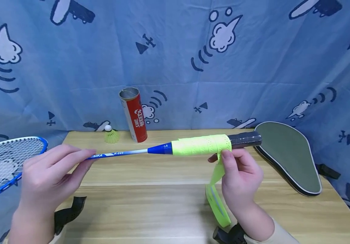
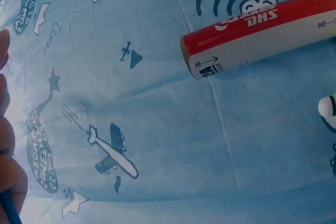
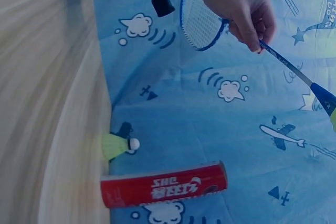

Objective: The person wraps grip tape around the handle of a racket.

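Observation:
A blue-and-white badminton racket [image 1: 159, 149] is held level above the table, its strung head at the far left. My left hand [image 1: 49, 173] pinches the shaft between thumb and fingers; the right wrist view shows that same hand [image 3: 247, 17] on the shaft. Yellow-green grip tape [image 1: 197, 145] covers the part of the handle nearer the cone, and the black butt end [image 1: 246, 139] shows bare. Just below the handle, my right hand [image 1: 243, 178] pinches the tape between thumb and fingers. A loose length of tape [image 1: 219, 206] hangs down beside that hand.
Behind the racket, a red-and-white shuttlecock tube [image 1: 137, 118] stands open-topped near the table's back edge. To its left sits a yellow shuttlecock [image 1: 111, 135], cork up. A green racket cover [image 1: 290, 159] lies at the right of the wooden table [image 1: 147, 210]. Blue patterned cloth [image 1: 175, 64] hangs behind.

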Demonstrator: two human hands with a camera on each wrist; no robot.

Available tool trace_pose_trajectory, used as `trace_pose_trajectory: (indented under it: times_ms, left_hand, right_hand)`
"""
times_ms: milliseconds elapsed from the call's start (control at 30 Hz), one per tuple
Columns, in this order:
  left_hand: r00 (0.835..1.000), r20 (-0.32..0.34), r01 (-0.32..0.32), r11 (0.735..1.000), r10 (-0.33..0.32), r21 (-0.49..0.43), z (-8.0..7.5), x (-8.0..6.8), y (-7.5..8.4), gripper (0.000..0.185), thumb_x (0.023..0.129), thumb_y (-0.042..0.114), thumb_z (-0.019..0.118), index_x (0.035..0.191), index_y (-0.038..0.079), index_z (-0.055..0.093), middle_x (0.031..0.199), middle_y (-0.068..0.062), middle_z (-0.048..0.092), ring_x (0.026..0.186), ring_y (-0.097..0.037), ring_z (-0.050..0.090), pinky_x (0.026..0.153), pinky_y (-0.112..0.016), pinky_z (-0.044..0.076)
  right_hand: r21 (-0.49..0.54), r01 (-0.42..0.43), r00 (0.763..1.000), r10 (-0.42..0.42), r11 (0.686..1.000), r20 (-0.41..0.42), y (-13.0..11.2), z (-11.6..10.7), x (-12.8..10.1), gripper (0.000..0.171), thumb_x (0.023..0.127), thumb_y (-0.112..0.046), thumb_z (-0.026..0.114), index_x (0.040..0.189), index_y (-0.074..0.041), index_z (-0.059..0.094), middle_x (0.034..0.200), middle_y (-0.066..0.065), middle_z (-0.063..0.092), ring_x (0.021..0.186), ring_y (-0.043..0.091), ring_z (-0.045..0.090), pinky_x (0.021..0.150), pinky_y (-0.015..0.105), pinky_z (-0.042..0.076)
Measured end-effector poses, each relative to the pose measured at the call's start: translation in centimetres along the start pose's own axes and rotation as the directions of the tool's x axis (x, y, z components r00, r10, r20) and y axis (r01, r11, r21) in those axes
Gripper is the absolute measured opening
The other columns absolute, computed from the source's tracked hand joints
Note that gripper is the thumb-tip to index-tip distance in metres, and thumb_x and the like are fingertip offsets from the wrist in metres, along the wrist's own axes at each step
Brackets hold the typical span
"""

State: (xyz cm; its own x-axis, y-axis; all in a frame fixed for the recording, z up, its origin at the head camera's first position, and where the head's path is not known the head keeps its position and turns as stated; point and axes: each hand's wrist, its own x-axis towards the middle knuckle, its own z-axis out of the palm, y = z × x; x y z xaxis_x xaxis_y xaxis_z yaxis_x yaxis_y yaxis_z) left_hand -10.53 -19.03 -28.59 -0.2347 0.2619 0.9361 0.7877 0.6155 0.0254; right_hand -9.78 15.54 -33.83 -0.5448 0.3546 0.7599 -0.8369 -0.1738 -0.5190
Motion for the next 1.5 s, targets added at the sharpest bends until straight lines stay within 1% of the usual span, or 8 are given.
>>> trace_pose_trajectory:
  times_ms: [167, 400, 533, 867, 1100, 1167, 1300, 1500]
  left_hand:
    - [1.0, -0.01, -0.009, 1.0, 0.009, -0.01, 0.7, -0.1, 0.0, 0.043, 0.101, 0.038, 0.069, 0.078, 0.003, 0.081, 0.066, -0.008, 0.069, 0.048, -0.016, 0.047, 0.046, -0.018, 0.029]
    - [0.999, 0.017, -0.027, 1.0, 0.027, 0.007, 1.8, -0.1, 0.9, 0.045, 0.102, 0.038, 0.066, 0.079, 0.003, 0.08, 0.069, -0.008, 0.07, 0.05, -0.021, 0.054, 0.045, -0.025, 0.038]
    - [0.998, 0.049, -0.034, 0.999, 0.034, 0.004, 2.6, 0.1, 1.2, 0.043, 0.103, 0.036, 0.065, 0.082, 0.003, 0.08, 0.071, -0.007, 0.071, 0.051, -0.02, 0.054, 0.045, -0.024, 0.037]
    - [0.994, 0.095, -0.051, 0.999, 0.051, 0.0, 4.1, 0.4, 0.8, 0.039, 0.103, 0.035, 0.064, 0.086, 0.004, 0.08, 0.074, -0.007, 0.072, 0.053, -0.02, 0.06, 0.046, -0.027, 0.043]
    - [0.999, 0.038, -0.023, 1.0, 0.023, -0.015, 3.3, 0.3, 0.0, 0.045, 0.102, 0.038, 0.067, 0.08, 0.001, 0.078, 0.075, -0.011, 0.074, 0.054, -0.025, 0.062, 0.049, -0.03, 0.046]
    - [1.0, 0.02, -0.009, 1.0, 0.009, -0.007, 3.1, 0.3, -0.1, 0.046, 0.101, 0.04, 0.067, 0.08, 0.001, 0.079, 0.077, -0.012, 0.074, 0.057, -0.028, 0.064, 0.054, -0.03, 0.049]
    - [1.0, -0.014, 0.027, 1.0, -0.027, 0.007, 3.2, 0.3, -0.2, 0.044, 0.099, 0.04, 0.07, 0.082, 0.0, 0.08, 0.08, -0.015, 0.075, 0.065, -0.033, 0.065, 0.069, -0.032, 0.05]
    - [0.999, -0.019, 0.034, 0.999, -0.033, 0.025, 4.0, 0.5, 0.0, 0.039, 0.098, 0.037, 0.072, 0.084, 0.002, 0.081, 0.08, -0.015, 0.074, 0.067, -0.034, 0.065, 0.067, -0.041, 0.047]
  right_hand:
    - [0.011, -0.033, 0.999, 0.033, 0.999, 0.0, -0.2, -0.8, -0.4, 0.013, 0.094, 0.016, 0.058, 0.083, 0.022, 0.057, 0.085, 0.013, 0.071, 0.068, 0.021, 0.073, 0.065, 0.027, 0.06]
    - [0.105, -0.04, 0.999, 0.043, 0.994, -0.029, -0.4, -1.9, -0.5, 0.006, 0.092, 0.022, 0.051, 0.088, 0.026, 0.054, 0.091, 0.016, 0.069, 0.068, 0.024, 0.072, 0.066, 0.032, 0.062]
    - [0.135, -0.046, 0.997, 0.055, 0.99, -0.062, -0.5, -2.3, -0.2, 0.006, 0.092, 0.022, 0.051, 0.088, 0.025, 0.054, 0.09, 0.017, 0.068, 0.065, 0.026, 0.071, 0.064, 0.033, 0.062]
    - [0.124, -0.033, 0.988, 0.051, 0.992, -0.145, -0.4, -3.0, 0.3, 0.007, 0.089, 0.024, 0.051, 0.084, 0.024, 0.056, 0.084, 0.018, 0.067, 0.06, 0.026, 0.07, 0.058, 0.033, 0.061]
    - [0.043, -0.053, 0.995, 0.056, 0.998, -0.088, -0.6, -2.8, 1.1, 0.006, 0.09, 0.022, 0.056, 0.085, 0.024, 0.059, 0.084, 0.017, 0.07, 0.066, 0.025, 0.071, 0.064, 0.032, 0.062]
    - [0.014, -0.058, 0.997, 0.059, 0.998, -0.057, -0.5, -2.7, 1.2, 0.005, 0.091, 0.022, 0.057, 0.087, 0.024, 0.059, 0.086, 0.017, 0.071, 0.071, 0.025, 0.072, 0.066, 0.032, 0.062]
    - [0.038, -0.057, 0.998, 0.058, 0.998, -0.015, -0.5, -2.7, 1.3, 0.006, 0.09, 0.021, 0.059, 0.09, 0.027, 0.057, 0.09, 0.018, 0.071, 0.075, 0.026, 0.074, 0.069, 0.034, 0.063]
    - [0.125, -0.026, 0.994, 0.039, 0.992, -0.105, -0.4, -3.0, 1.0, 0.005, 0.086, 0.025, 0.058, 0.089, 0.029, 0.058, 0.087, 0.022, 0.072, 0.074, 0.029, 0.072, 0.065, 0.037, 0.063]
